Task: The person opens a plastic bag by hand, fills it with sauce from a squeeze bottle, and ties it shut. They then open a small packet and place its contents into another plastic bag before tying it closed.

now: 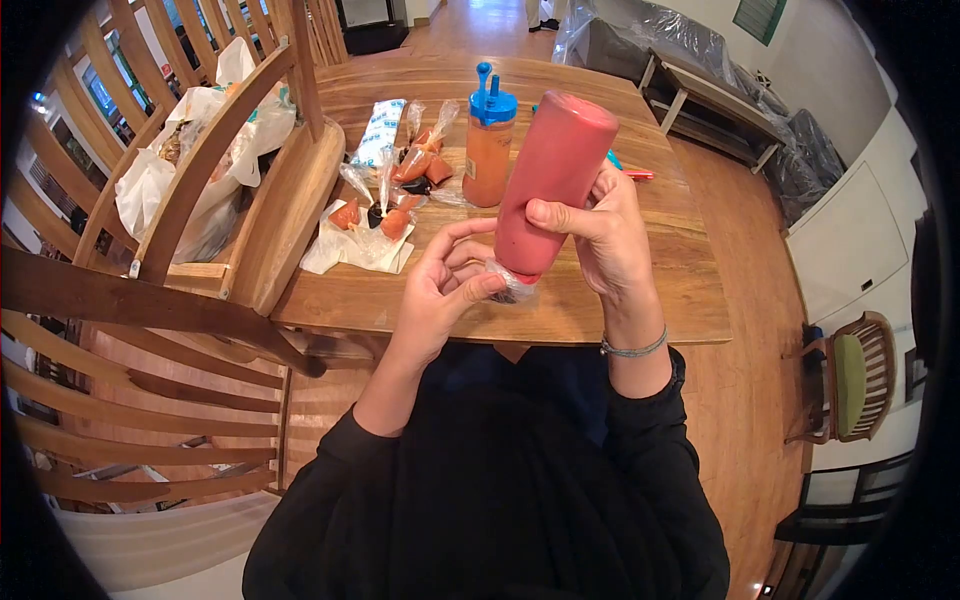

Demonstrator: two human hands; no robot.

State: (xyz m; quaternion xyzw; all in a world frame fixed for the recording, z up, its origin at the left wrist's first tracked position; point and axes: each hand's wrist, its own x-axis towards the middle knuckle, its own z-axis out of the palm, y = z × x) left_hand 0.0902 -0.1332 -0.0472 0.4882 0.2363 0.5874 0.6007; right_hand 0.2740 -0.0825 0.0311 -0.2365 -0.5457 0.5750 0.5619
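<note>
My right hand (608, 235) is wrapped round a red squeeze bottle (555, 165), which is tilted with its narrow end down. At that lower end my left hand (445, 285) pinches a small clear plastic bag (515, 287) with something dark in it. The bottle's tip meets the bag, but how far it goes in is hidden. Just behind stands an orange-filled bottle (487, 165) with a blue lid and spout. To its left lie several small knotted bags of orange and dark sauce (422, 170). More sauce bags (393, 222) rest on white paper (330, 252).
All of this is on a wooden table (670, 270). A white packet with blue print (381, 130) lies at the back left. Chairs (290, 225) press against the left side, one bearing a white plastic bag (215, 150). Right of the bottle lies a red item (638, 174).
</note>
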